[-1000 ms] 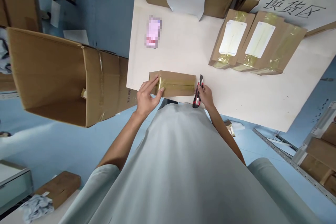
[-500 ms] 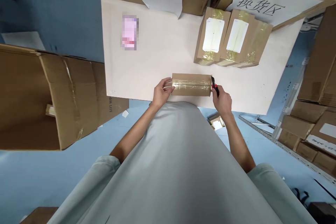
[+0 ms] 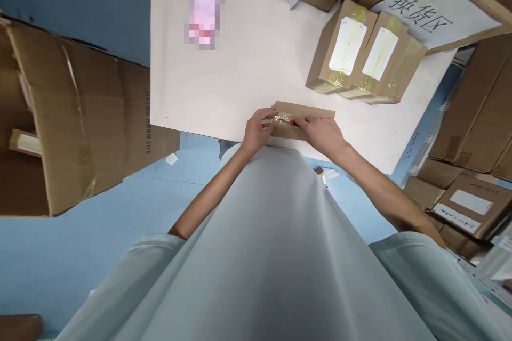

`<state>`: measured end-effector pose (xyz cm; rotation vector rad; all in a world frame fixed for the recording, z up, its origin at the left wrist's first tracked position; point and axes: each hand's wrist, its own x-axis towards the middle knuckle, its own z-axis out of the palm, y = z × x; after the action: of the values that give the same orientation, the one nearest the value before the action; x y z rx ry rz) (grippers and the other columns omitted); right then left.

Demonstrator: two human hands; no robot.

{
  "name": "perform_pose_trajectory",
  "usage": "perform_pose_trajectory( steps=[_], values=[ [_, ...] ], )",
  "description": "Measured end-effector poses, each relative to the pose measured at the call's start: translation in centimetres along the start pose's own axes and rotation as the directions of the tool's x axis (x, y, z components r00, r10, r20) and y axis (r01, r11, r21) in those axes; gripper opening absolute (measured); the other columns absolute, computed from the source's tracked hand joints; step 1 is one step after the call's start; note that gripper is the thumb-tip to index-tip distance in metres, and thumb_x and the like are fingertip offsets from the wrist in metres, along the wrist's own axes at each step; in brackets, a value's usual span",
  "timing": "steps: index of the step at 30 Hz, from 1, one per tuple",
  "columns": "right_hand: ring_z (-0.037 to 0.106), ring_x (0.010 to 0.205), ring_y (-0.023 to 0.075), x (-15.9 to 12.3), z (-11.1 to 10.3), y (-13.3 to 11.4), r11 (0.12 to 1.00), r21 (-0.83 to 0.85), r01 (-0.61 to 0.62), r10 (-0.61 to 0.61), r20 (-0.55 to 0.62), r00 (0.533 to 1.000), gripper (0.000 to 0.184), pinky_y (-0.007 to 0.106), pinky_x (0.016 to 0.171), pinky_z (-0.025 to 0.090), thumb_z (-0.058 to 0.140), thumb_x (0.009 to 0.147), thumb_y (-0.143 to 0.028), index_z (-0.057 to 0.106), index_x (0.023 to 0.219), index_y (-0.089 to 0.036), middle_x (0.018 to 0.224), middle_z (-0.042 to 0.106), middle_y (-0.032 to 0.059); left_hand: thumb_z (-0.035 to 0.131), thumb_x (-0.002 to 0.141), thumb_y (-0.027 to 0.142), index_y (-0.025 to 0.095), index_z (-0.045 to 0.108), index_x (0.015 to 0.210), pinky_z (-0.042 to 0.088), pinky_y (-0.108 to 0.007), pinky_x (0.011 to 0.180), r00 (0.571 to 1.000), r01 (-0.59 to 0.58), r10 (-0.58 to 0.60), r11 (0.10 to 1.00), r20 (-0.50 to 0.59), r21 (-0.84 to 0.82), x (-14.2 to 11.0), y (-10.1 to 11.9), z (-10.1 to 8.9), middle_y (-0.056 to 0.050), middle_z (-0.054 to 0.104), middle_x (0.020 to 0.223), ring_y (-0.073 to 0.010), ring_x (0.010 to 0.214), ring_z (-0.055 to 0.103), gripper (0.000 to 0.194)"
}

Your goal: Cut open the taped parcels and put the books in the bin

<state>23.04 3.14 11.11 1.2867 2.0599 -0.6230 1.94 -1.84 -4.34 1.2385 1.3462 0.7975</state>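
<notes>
A small brown cardboard box (image 3: pixel 306 110) lies lengthwise at the near edge of the white table, with shiny clear tape (image 3: pixel 283 116) along its top. My left hand (image 3: pixel 258 130) grips the box's left end, fingers bent around the corner. In my closed right hand (image 3: pixel 325 136) is a red and black utility knife (image 3: pixel 294 123), mostly covered by my fingers. Its tip points left along the taped top, close to my left fingers. Whether the blade has gone through the tape cannot be made out.
Taped cardboard boxes with white labels (image 3: pixel 348 45) stand at the table's (image 3: pixel 240 74) back right, before a carton bearing a paper sign (image 3: pixel 424 10). A blurred pink item (image 3: pixel 204 13) lies back left. A large open carton (image 3: pixel 96 117) stands left of the table; stacked cartons (image 3: pixel 464 202) are at right.
My right hand has moved left with the utility knife, from the box's right end to over its taped top. The left hand stays at the left end. The view has shifted and tilted.
</notes>
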Motion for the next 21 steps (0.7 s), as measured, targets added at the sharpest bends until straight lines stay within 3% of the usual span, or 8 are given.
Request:
perform_pose_trajectory(
  steps=[3, 13, 21],
  values=[
    [0.078, 0.100, 0.0326, 0.7, -0.6, -0.3, 0.998, -0.060, 0.022, -0.020, 0.034, 0.999, 0.057, 0.038, 0.082, 0.046, 0.041, 0.114, -0.015, 0.052, 0.169, -0.024, 0.127, 0.079, 0.0202, 0.073, 0.099, 0.032, 0.026, 0.079, 0.130, 0.070, -0.043, 0.100, 1.000, 0.018, -0.019, 0.998, -0.020, -0.062, -0.1, -0.4, 0.2, -0.012, 0.071, 0.152, -0.0258, 0.123, 0.075, 0.032],
    [0.078, 0.103, 0.0333, 1.1, -1.7, -1.1, 0.994, -0.106, 0.041, -0.036, 0.053, 0.998, 0.054, 0.039, 0.084, 0.047, 0.040, 0.114, -0.016, 0.055, 0.166, -0.022, 0.123, 0.080, 0.0201, 0.074, 0.099, 0.029, 0.025, 0.081, 0.130, 0.069, -0.044, 0.104, 1.000, 0.014, -0.016, 0.994, -0.013, -0.112, -0.3, -0.2, 0.2, -0.011, 0.072, 0.150, -0.0268, 0.125, 0.076, 0.031],
    [0.078, 0.114, 0.0365, 1.4, -2.0, -3.8, 0.992, -0.123, 0.033, -0.024, 0.074, 0.997, 0.049, 0.039, 0.088, 0.050, 0.041, 0.115, -0.015, 0.056, 0.162, -0.012, 0.125, 0.078, 0.0256, 0.076, 0.099, 0.031, 0.027, 0.081, 0.125, 0.070, -0.044, 0.101, 1.000, 0.022, -0.025, 0.993, -0.017, -0.117, -0.2, -0.8, 0.5, -0.010, 0.073, 0.148, -0.0260, 0.122, 0.076, 0.027]
  ],
)
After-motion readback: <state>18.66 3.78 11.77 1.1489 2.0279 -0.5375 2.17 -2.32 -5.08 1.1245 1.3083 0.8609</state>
